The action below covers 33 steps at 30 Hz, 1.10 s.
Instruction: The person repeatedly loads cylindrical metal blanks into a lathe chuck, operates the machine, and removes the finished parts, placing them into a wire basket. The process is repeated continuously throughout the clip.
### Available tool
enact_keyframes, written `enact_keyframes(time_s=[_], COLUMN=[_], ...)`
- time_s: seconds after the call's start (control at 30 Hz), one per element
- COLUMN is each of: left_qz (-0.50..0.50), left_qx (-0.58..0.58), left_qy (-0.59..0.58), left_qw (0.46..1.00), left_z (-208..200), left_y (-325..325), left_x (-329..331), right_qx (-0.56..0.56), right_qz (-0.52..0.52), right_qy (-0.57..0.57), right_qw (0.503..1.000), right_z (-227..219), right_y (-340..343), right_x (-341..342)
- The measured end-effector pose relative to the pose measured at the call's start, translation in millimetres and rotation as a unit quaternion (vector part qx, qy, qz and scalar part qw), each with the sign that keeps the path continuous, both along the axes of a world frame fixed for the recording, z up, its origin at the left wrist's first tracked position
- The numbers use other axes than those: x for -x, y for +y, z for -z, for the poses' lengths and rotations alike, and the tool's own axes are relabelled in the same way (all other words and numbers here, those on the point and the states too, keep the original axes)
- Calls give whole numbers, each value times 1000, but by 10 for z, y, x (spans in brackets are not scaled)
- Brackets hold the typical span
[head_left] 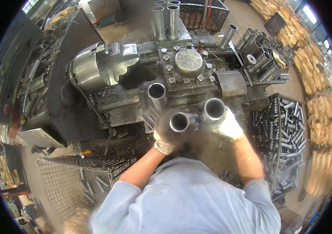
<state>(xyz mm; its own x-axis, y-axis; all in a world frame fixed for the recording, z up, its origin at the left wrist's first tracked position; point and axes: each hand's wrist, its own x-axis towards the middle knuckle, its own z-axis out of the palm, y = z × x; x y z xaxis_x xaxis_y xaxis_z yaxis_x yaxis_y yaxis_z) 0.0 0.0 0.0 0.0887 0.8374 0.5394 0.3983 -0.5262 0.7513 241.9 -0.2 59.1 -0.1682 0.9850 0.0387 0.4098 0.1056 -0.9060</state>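
Observation:
Both my hands wear light work gloves, in front of a lathe. My left hand (163, 141) is closed round a metal tube (179, 122) whose open end faces up; a dark smudge blurs its fingers. My right hand (229, 125) grips a second metal tube (214, 109), also open end up, close beside the first. Just beyond my left hand, a third tube (157, 93) stands on the machine, touched by neither hand. Farther off are the tool post (188, 62), ringed with square-headed bolts, and the lathe chuck (86, 69) with its jaws to the left.
Several upright tubes (166, 19) stand on the machine behind the tool post. More tubes (257, 48) crowd the right end. A wire basket of short tubes (289, 136) stands at right, another wire basket (72, 183) at lower left. Metal chips lie about. Tan sacks (317, 70) line the right side.

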Motion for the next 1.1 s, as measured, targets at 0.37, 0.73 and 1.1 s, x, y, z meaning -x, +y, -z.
enact_keyframes(time_s=[0.37, 0.73, 1.1], left_qz=[53, 49, 132], left_qx=[431, 386, 174], left_qy=[-627, -640, -570], left_qw=[646, 662, 792], left_z=[240, 477, -474], left_y=[-364, -202, -82], left_x=[1378, 1787, 1348], right_qx=[79, 21, 193], right_qz=[-159, -79, -176], right_qy=[-453, -185, -84], right_qw=[874, 979, 962], right_z=[358, 538, -612], right_y=[-192, 468, 393], right_x=[270, 1876, 2017])
